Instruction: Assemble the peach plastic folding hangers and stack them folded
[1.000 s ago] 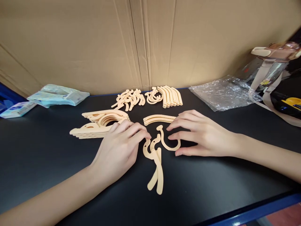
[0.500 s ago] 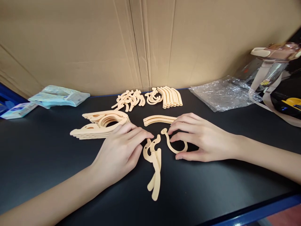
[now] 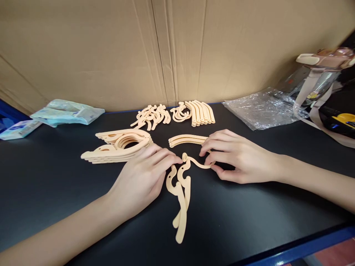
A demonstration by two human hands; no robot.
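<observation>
My right hand [image 3: 233, 157] pinches a curved beige hook [image 3: 199, 163] between thumb and fingers. The hook's round end lies at the top of two crossed beige pieces [image 3: 181, 207], which rest on the black table [image 3: 235, 221]. My left hand [image 3: 146, 173] has its index fingertip beside that round end; its other fingers are curled, and whether they grip anything is hidden. Behind the left hand lies a stack of assembled beige pieces [image 3: 111, 153]. Curved beige strips [image 3: 185, 139] lie beyond the hook, their right end behind my right hand.
Loose beige parts [image 3: 151, 116], small hooks [image 3: 181, 112] and a row of curved strips [image 3: 202, 112] lie along the back. Tissue packs [image 3: 68, 112] sit at left; a clear plastic bag [image 3: 257, 111] and strapped bottle [image 3: 321, 74] at right. Cardboard [image 3: 111, 55] stands behind.
My right hand has turned the hook and brought its round end left to the crossed pieces. The two crossed pieces have shifted, their upper ends now further apart.
</observation>
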